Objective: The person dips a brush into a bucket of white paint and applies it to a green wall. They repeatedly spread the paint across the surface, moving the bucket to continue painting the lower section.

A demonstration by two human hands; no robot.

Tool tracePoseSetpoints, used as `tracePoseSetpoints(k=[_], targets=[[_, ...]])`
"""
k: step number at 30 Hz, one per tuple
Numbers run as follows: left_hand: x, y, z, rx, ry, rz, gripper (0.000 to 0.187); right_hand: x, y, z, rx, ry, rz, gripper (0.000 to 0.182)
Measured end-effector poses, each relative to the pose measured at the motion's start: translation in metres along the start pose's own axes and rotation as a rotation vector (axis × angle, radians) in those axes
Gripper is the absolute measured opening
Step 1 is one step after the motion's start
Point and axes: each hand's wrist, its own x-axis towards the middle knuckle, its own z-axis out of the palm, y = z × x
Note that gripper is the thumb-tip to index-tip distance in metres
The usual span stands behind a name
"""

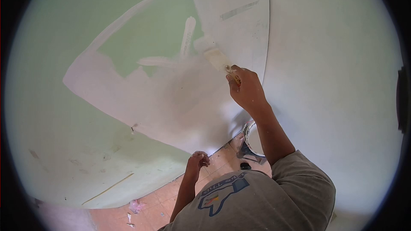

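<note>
Right hand [246,87], just right of centre, reaches up before a pale wall [171,98] filling most of the frame. A green patch [147,30], ringed by white, lies to its upper left. Clamped in that hand near frame centre, a flat brush [217,58] slants lengthwise, bristles up-left toward the patch. Left hand [198,160], lower centre, is farther off, fingers curled; any grip cannot be told.

Crumpled pink plastic [136,205] lies on the tiled floor [149,214]. Below the plastic in view are white scraps [130,218]. Above and left of the plastic runs a thin tan strip [108,188]; well above the plastic, a small dark peg [132,130]. Far right of the plastic, and higher, is a dark object [402,100], not clear enough to name.
</note>
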Motion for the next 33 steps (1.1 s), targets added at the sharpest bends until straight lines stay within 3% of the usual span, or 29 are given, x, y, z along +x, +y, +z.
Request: tracePoseSetpoints(k=[5,7,8,10,14,16,17,19,22,25,29,31,33], targets=[[-0.001,-0.002,0.015,0.007,0.001,-0.006,0.018,0.007,0.028,0.018,0.034,0.117,-0.062,0.023],[0.001,-0.002,0.017,0.051,-0.012,0.016,0.016,0.007,0.022,-0.005,-0.004,-0.097,0.026,0.021],[0.001,-0.002,0.019,0.052,-0.008,0.017,0.016,0.009,0.021,-0.005,0.0,-0.098,0.025,0.021],[0.0,-0.005,0.022,0.053,0.022,-0.005,0.015,0.014,0.021,-0.004,0.132,0.141,-0.064,0.018],[0.0,-0.009,0.023,0.055,0.008,-0.019,0.015,0.015,0.026,0.007,0.092,0.025,-0.09,0.017],[0.0,-0.009,0.024,0.042,-0.001,0.002,0.015,0.01,0.007,-0.011,0.008,-0.105,0.015,0.022],[0.0,-0.008,0.024,0.041,0.001,0.008,0.015,0.013,0.005,-0.008,0.009,-0.105,0.009,0.022],[-0.003,-0.007,0.027,0.053,0.026,0.002,0.015,0.016,-0.001,0.002,0.171,0.089,-0.109,0.026],[-0.004,-0.014,0.022,0.048,0.0,-0.001,0.016,0.015,0.0,0.009,0.012,-0.065,-0.071,0.024],[-0.01,-0.01,0.022,0.061,0.016,-0.009,0.015,0.01,-0.021,-0.014,0.079,-0.048,-0.052,0.016],[-0.014,-0.012,0.015,0.054,0.007,0.033,0.016,0.017,-0.016,0.016,0.115,0.068,-0.183,0.01],[-0.013,-0.006,0.012,-0.054,-0.106,0.051,0.018,0.009,-0.027,0.003,0.015,-0.122,-0.082,0.008],[-0.014,-0.002,0.012,-0.05,-0.089,0.08,0.02,0.009,-0.042,-0.003,0.093,-0.088,-0.07,0.008]])
